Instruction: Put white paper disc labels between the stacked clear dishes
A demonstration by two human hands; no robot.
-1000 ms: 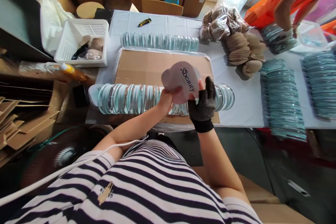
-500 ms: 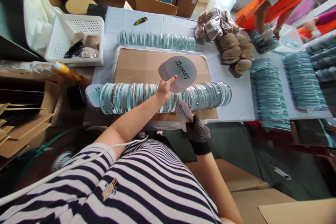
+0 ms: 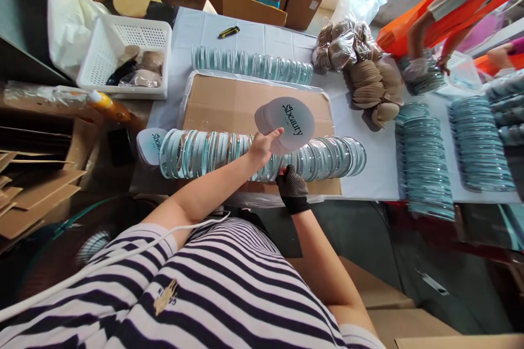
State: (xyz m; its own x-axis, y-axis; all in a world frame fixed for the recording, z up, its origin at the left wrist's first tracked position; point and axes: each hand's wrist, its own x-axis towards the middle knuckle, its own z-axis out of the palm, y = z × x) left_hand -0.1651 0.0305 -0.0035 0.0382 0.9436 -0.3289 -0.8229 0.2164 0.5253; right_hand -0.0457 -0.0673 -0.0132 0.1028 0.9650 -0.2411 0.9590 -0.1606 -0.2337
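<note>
Several clear round pieces [image 3: 265, 170] partly hide behind the left hand [image 3: 263, 148].

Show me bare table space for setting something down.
White cloth lies bare between the near clear disc row and right-hand bluish disc stack, and around the black-and-yellow cutter; so does brown cardboard behind that row's left half. Crowded: around tan cup-shaped pads.

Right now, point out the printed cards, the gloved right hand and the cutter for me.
Printed cards [image 3: 291, 115]: head view, on the lettered front face.
Gloved right hand [image 3: 293, 183]: head view, on the back of the hand.
Cutter [image 3: 229, 32]: head view, on the middle of the handle.
</note>
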